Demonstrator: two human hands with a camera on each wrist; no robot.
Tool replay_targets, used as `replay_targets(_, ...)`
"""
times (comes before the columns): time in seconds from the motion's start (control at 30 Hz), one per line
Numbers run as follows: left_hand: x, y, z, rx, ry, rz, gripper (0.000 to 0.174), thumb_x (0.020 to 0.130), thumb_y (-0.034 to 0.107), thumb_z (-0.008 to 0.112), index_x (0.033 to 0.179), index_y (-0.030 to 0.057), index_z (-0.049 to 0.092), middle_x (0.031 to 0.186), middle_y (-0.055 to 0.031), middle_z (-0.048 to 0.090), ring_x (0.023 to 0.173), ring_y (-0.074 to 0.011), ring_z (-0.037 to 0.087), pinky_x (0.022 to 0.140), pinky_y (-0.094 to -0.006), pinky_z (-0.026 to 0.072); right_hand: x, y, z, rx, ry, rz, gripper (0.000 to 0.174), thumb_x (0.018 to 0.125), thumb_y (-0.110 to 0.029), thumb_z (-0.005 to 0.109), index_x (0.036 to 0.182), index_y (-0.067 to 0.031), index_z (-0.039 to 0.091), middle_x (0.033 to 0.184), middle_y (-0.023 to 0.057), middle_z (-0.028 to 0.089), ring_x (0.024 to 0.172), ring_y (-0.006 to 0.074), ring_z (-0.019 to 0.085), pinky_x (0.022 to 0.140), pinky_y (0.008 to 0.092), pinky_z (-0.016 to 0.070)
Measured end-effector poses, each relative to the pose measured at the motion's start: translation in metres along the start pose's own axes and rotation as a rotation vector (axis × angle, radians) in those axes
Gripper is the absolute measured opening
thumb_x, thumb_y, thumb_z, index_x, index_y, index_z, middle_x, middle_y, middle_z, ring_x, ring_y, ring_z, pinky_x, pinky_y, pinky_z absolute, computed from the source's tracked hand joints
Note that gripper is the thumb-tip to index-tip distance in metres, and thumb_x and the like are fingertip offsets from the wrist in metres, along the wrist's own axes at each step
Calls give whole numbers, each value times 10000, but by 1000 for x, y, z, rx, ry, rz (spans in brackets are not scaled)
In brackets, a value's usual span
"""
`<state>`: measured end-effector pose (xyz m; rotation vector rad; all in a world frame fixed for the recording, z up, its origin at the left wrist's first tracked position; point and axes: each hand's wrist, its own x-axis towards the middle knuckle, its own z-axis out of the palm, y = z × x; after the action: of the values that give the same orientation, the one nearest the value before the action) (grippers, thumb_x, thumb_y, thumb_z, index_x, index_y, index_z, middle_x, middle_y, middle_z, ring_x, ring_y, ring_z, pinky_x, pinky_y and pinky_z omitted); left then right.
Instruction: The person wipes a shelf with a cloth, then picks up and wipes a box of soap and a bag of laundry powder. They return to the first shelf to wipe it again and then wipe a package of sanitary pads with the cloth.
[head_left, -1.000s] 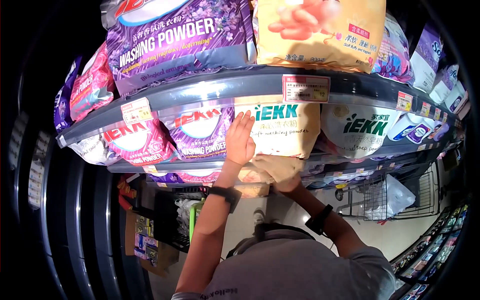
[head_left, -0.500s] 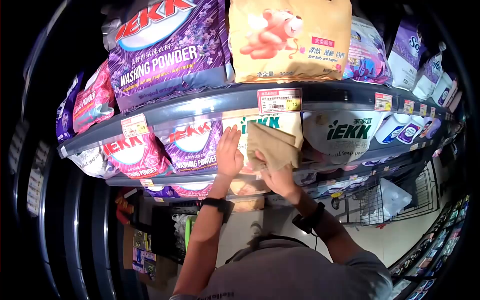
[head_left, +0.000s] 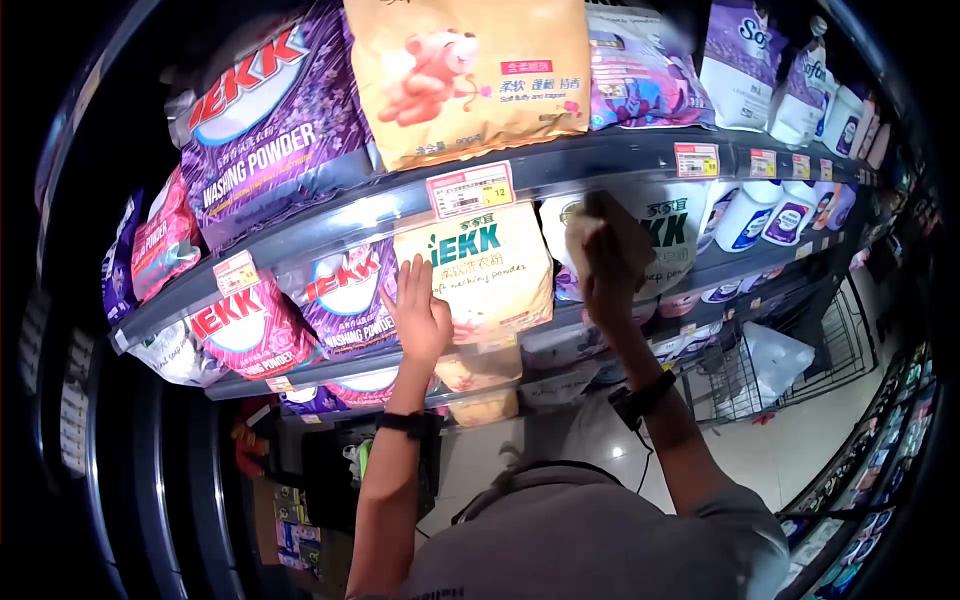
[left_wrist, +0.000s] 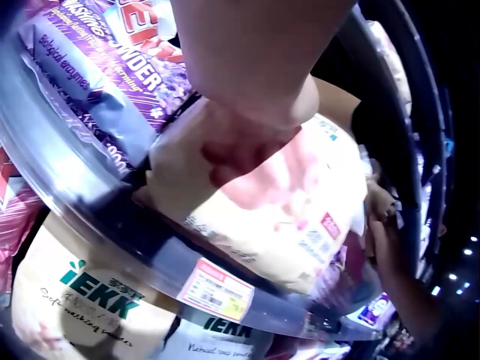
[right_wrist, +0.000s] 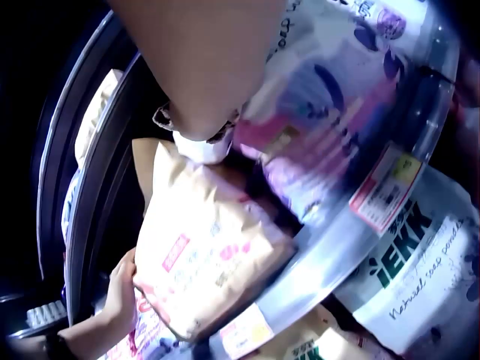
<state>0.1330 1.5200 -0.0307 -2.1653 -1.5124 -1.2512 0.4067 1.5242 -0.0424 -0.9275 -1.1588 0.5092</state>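
In the head view my left hand (head_left: pixel 424 318) lies with extended fingers against the left side of the yellow lower-shelf bag (head_left: pixel 490 270). My right hand (head_left: pixel 608 285) grips a tan cloth (head_left: pixel 625 235), blurred, before the white lower-shelf bag (head_left: pixel 675 235). The left wrist view has a large forearm (left_wrist: pixel 247 52) across the yellow bear bag (left_wrist: pixel 285 187), and another hand (left_wrist: pixel 381 225) at its right. In the right wrist view, a hand (right_wrist: pixel 118 292) touches the left edge of a yellow bag (right_wrist: pixel 202 247); the near hand's fingers are hidden.
Purple (head_left: pixel 275 130) and yellow (head_left: pixel 475 75) bags stand on the upper shelf, above its edge (head_left: pixel 380 215) and a price tag (head_left: pixel 470 190). White bottles (head_left: pixel 790 215) are at the right. Below stands a wire cart (head_left: pixel 840 340) holding a white plastic bag (head_left: pixel 775 360).
My right hand has moved right with the cloth, from the yellow lower bag to the white one. My left hand is still beside the yellow bag. The head view has shifted rightward.
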Motion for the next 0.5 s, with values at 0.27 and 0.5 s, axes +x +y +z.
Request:
replay_targets(0.27,26,121,24,-177,-138,305,523,785,146,450,1299,75,391,1375,-126,335,1284,-318,282,1028,-556,156,-17,-39,-27,-1100,104,-470,352,822,-85,475,1167,-56,538,1278,153,459,1156,292,450,934,368,326)
replay_targets(0.5,36,149,87,143,-82,288,572,753,221,509,1300,97,396,1393,-83,331,1276,-217,325,1005,-540,214,9,-25,-57,-744,-167,-516,344,780,-64,543,1120,-13,528,1117,131,557,1037,235,538,904,323,411)
